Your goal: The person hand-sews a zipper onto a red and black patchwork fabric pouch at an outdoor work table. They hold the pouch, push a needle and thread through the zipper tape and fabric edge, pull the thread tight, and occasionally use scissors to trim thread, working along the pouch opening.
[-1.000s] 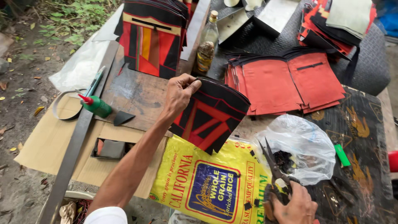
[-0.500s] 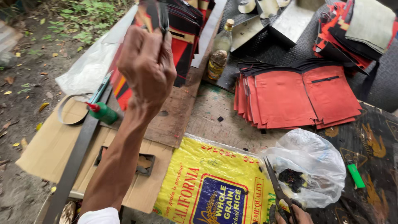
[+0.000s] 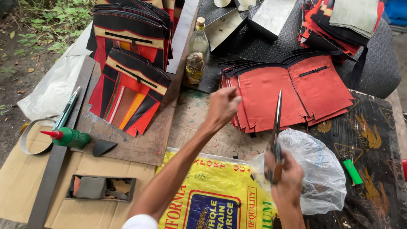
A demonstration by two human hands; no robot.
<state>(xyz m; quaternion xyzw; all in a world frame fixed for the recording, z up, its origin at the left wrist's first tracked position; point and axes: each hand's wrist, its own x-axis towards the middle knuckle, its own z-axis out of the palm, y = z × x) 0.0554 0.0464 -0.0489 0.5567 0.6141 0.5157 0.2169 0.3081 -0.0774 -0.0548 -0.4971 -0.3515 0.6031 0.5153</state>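
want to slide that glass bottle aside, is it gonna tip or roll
The glass bottle is tall and narrow and stands upright, so a push near its neck would probably tip it. It looks partly filled with dark contents low down, which likely steadies it. Being round, it would probably roll if it fell.

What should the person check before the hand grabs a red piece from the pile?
1. Left hand is at the near edge of the stack of red leather pieces: ok.
2. Left fingers already pinch one piece: cannot tell.
3. Right hand grips the scissors by the handle: ok.
4. Scissor blades are together, tip pointing up and away from the body: ok.
5. Blades stand close beside the left hand: not ok, risky.
6. Clear plastic bag lies just under the right hand and might snag: cannot tell.
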